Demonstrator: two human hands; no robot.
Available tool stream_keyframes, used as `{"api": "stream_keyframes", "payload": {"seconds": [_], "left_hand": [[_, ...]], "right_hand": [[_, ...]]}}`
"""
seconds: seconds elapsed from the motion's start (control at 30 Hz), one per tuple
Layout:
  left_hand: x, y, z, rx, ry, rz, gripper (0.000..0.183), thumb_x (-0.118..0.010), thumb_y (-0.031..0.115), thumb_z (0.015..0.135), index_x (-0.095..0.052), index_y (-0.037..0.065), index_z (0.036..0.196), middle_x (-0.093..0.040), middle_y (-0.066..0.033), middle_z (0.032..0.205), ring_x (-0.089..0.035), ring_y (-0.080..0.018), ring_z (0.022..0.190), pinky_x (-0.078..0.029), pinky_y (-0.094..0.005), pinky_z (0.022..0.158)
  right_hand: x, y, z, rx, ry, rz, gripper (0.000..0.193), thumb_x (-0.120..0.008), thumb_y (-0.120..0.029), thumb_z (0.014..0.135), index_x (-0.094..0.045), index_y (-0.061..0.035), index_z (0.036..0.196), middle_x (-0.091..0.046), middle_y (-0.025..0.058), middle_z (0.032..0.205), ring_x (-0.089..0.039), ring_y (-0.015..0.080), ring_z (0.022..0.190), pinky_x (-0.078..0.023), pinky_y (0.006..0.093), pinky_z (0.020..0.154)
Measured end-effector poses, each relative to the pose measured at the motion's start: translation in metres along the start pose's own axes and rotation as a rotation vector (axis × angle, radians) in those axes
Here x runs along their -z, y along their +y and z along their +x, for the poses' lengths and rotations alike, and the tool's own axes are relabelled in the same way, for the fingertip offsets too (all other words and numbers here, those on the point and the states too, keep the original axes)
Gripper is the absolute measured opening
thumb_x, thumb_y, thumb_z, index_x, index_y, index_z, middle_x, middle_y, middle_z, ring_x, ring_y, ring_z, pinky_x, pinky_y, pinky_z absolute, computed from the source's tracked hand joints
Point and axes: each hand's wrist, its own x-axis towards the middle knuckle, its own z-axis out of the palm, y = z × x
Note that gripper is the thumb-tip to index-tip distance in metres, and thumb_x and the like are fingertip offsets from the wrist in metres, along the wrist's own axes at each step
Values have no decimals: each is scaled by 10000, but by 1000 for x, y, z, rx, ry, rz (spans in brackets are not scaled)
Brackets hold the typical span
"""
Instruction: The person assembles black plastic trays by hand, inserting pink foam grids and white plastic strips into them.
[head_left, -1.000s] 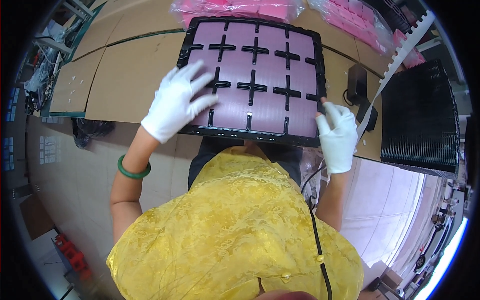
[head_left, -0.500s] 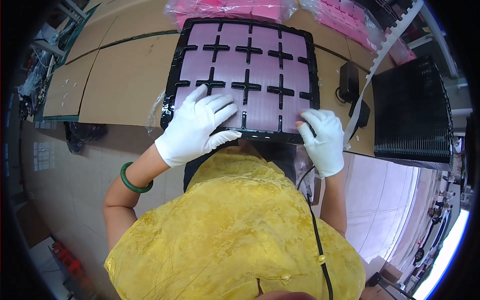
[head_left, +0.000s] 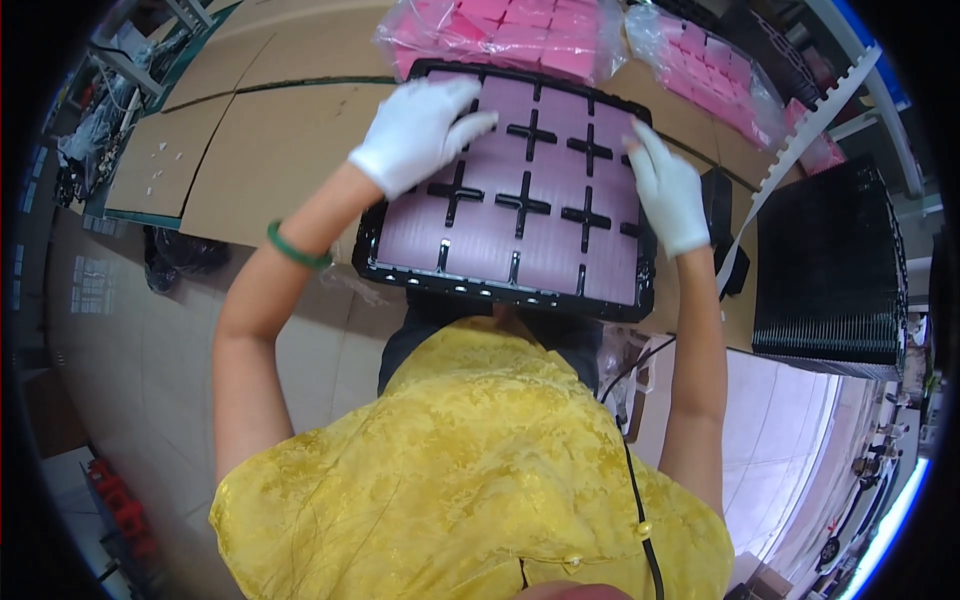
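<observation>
The black tray [head_left: 500, 293] lies before you at the center of the clock, its six o'clock edge close to your lap, a spot that likely keeps every compartment within easy reach. Your hands are apart, one on each side. Your left hand [head_left: 418, 135] spans the tray's ten o'clock corner, fingers loosely spread over rim and compartments. Your right hand [head_left: 672, 195] is at the rim toward two o'clock, its fingers fairly straight and not wrapped around anything. Working from opposite sides probably helps keep so broad and thin a tray square; how hard either hand presses, you can't tell from here.

The thin white gloves are probably there to keep marks off the shiny surfaces. The tray looks like molded plastic, glossy black, with raised crosses dividing it. Flat, satiny purple panels [head_left: 555, 178] fill the spaces between them, catching a soft sheen.

At twelve o'clock sits a crinkled clear bag of pink blocks [head_left: 510, 25], and at one o'clock another bag of pink pieces [head_left: 700, 55], both perhaps kept there to leave your near side free. Toward four o'clock rises a ribbed black stack [head_left: 835, 260], with a toothed white strip [head_left: 810, 125] slanting beside it. Flat brown cardboard [head_left: 290, 160] covers the bench toward nine o'clock, giving a matte, perhaps protective surface.
</observation>
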Motion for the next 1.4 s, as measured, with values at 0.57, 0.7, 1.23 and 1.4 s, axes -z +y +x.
{"api": "stream_keyframes", "payload": {"seconds": [0.57, 0.7, 1.23, 1.4], "left_hand": [[10, 30, -116, -164, -196, 91, 932, -567, 691, 903, -484, -67, 1439, -445, -312, 1504, -392, -461, 1437, -289, -575, 1189], [25, 55, -153, -68, -250, 73, 933, -587, 739, 840, -566, -41, 1353, -564, -270, 1396, -564, -438, 1264, -413, -520, 1118], [25, 44, -98, -231, 21, -52, 587, -684, 529, 888, -636, 63, 1240, -707, -136, 1167, -706, -314, 832, -564, -376, 708], [-27, -31, -4, 111, -105, 48, 666, -409, 663, 1000, -584, 55, 1209, -628, -209, 1238, -602, -407, 1155, -462, -451, 1054]], "right_hand": [[20, -61, -109, 58, -143, -94, 560, -600, -366, 975, -536, -15, 1406, -619, 246, 1333, -555, 484, 1231, -453, 508, 1059], [35, -74, -160, 104, -152, -41, 577, -570, -443, 995, -576, -9, 1375, -665, 243, 1238, -620, 438, 1142, -482, 488, 1016], [38, -61, -105, 229, 54, -74, 446, -657, -263, 956, -641, -48, 1346, -679, 83, 842, -638, 300, 768, -512, 425, 794], [-20, -10, 10, 261, -22, -138, 429, -570, -335, 992, -625, -71, 1325, -714, 145, 912, -672, 336, 867, -545, 465, 779]]}}
